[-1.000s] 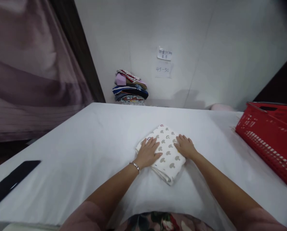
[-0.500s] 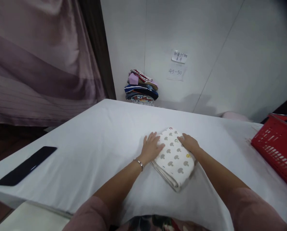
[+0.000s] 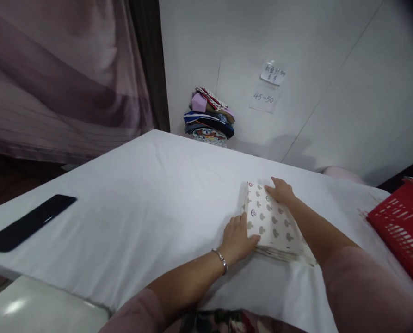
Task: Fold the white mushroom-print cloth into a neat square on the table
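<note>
- Folded mushroom-print cloth [image 3: 272, 226]: lies on the white table [image 3: 140, 194], right of centre.
- Your left hand [image 3: 239, 240]: flat, fingers spread, pressing its near-left edge (gripping nothing).
- Your right hand [image 3: 280, 191]: flat on its far edge.
- Red basket [image 3: 403, 226]: further right.

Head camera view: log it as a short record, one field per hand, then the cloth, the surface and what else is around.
left hand: flat, palm down, on the near left edge of the folded cloth; bracelet at the wrist
right hand: on the cloth's far corner, fingers bent; grip unclear
cloth: white with grey print, a thick pad lying on the table
table: white cover
far left: black flat slab near the table edge
right: red basket
back wall: stack of folded clothes, paper notes
</note>
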`<state>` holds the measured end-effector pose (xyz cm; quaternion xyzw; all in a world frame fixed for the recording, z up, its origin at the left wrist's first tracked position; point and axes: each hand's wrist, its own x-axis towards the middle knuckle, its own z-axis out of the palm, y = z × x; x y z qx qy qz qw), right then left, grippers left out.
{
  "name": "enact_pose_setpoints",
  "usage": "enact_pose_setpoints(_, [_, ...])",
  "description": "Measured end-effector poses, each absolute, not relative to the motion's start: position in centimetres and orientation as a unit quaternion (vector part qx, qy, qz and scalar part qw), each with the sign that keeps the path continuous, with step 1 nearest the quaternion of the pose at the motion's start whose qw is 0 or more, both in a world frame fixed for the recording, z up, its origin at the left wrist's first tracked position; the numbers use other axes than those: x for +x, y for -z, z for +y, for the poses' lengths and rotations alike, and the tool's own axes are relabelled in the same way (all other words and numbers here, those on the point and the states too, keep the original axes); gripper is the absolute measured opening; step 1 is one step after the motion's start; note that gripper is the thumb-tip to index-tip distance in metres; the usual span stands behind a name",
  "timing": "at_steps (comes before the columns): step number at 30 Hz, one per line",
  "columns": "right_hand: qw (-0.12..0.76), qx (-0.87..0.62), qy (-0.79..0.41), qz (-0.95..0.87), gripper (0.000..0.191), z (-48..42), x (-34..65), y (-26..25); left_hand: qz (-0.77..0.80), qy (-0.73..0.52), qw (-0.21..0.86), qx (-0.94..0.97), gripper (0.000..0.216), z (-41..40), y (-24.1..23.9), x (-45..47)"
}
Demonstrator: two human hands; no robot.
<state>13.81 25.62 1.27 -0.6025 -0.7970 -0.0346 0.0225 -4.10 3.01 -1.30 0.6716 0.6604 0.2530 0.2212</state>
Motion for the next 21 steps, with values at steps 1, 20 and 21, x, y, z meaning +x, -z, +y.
enact_pose_setpoints(1, [0.043, -0.601, 0.023, -0.797, 0.06, 24.8, 13.3, -0.9, 0.66, -0.26, 0.228, 0.667, 0.071, 3.0, 1.4, -4.1])
enact_pose_setpoints(20, [0.119, -0.567, -0.051, -0.814, 0.048, 13.5, 9.8, 2.8, 0.623, -0.319, 0.271, 0.661, 0.041, 2.6, 1.7, -5.4])
enact_pose_setpoints(21, [0.122, -0.568, -0.053, -0.812, 0.047, 13.5, 9.8, 2.6, 0.621, -0.329, 0.271, 0.658, 0.038, 2.6, 1.9, -5.4])
